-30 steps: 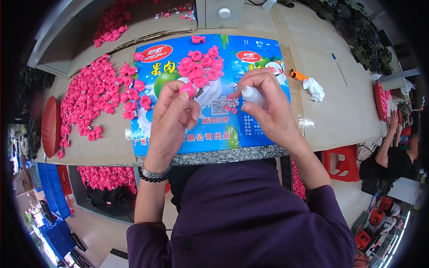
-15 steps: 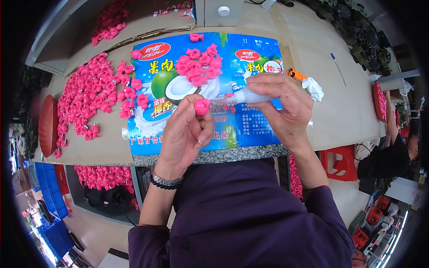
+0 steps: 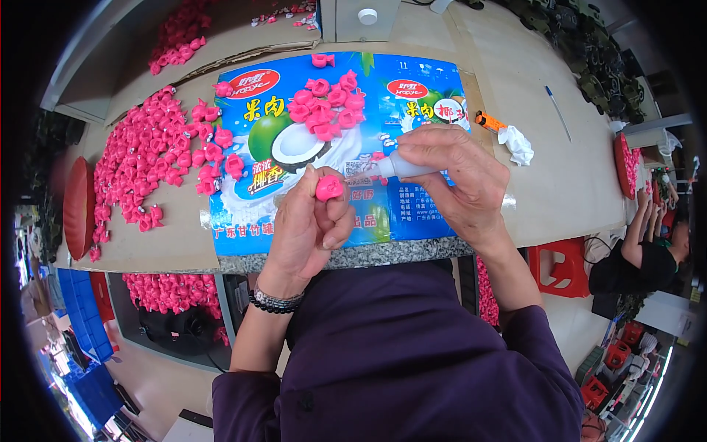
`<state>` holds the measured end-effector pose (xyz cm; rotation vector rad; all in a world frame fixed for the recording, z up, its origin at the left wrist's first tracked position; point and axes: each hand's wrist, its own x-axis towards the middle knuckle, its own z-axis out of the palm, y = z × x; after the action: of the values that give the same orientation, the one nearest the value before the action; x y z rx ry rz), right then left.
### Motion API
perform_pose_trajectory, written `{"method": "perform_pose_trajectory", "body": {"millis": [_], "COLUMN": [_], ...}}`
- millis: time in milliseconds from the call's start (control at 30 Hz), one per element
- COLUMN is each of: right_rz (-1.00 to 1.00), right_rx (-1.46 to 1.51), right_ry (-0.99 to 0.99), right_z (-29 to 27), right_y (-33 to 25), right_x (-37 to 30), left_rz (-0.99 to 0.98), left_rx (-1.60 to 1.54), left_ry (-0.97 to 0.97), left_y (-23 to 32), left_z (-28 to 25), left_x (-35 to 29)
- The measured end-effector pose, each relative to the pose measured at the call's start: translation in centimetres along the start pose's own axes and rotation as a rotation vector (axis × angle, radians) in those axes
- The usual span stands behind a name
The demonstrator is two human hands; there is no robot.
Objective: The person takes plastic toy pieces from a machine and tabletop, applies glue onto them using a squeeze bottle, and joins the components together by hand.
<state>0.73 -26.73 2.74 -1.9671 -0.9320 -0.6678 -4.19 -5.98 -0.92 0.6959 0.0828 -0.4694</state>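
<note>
Between the thumb and fingers of my left hand [image 3: 309, 225] is a small round pink plastic piece [image 3: 329, 188]. My right hand [image 3: 465, 177] grips a whitish squeeze bottle [image 3: 407, 165] tipped on its side, its thin clear nozzle pointing left at the pink piece. A small gap seems to lie between nozzle and piece. Beneath both hands is a blue printed cardboard sheet [image 3: 243, 199]. A cluster of pink pieces [image 3: 324, 110] lies on it beyond my left hand. A few more pieces and small white bits lie partly hidden behind the bottle.
A large heap of pink pieces [image 3: 143, 151] spreads at the left beside a red tray [image 3: 79, 206]. Right of the sheet lie an orange tool [image 3: 489, 121], a crumpled white tissue [image 3: 517, 145] and a pen [image 3: 558, 113]. Dark green toy parts [image 3: 589, 59] crowd the far right. Another person [image 3: 641, 254] sits at right.
The nozzle has drawn back slightly from the pink piece, and the bottle has dropped a little nearer to me. My left hand has shifted slightly, turning the piece.
</note>
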Motion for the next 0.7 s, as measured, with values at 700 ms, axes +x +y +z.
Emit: {"method": "perform_pose_trajectory", "body": {"millis": [700], "right_rz": [0.022], "right_rx": [-0.048], "right_ry": [0.017], "right_z": [-0.57], "right_y": [-0.23], "right_x": [-0.03], "left_rz": [0.127], "left_rx": [0.086], "left_ry": [0.0], "left_y": [-0.16], "left_z": [-0.41], "left_x": [0.18]}}
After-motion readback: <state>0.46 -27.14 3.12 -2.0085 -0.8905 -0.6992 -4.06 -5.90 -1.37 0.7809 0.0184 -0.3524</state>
